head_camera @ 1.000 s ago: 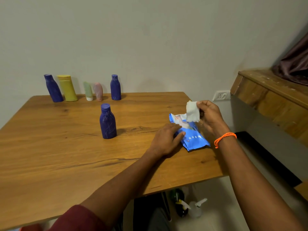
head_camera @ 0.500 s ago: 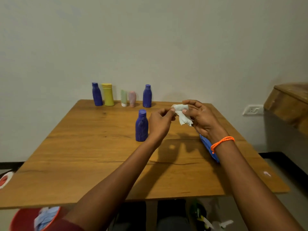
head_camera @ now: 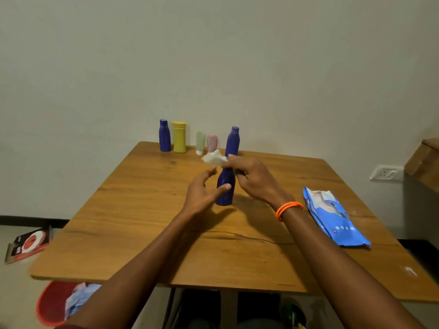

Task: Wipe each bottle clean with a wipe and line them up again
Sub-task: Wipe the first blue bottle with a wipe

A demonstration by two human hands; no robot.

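Wipe (head_camera: 214, 158) in right grip's (head_camera: 254, 179) pinch, left grip (head_camera: 202, 192) spread beside blue bottle (head_camera: 225, 189).

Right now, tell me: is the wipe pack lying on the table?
Yes, the blue wipe pack lies flat on the table, off to the right hand's side.

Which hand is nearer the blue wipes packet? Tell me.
Right. The right hand, pinching the wipe, is on the blue wipes packet's side; the left hand is farther, beyond the near blue bottle.
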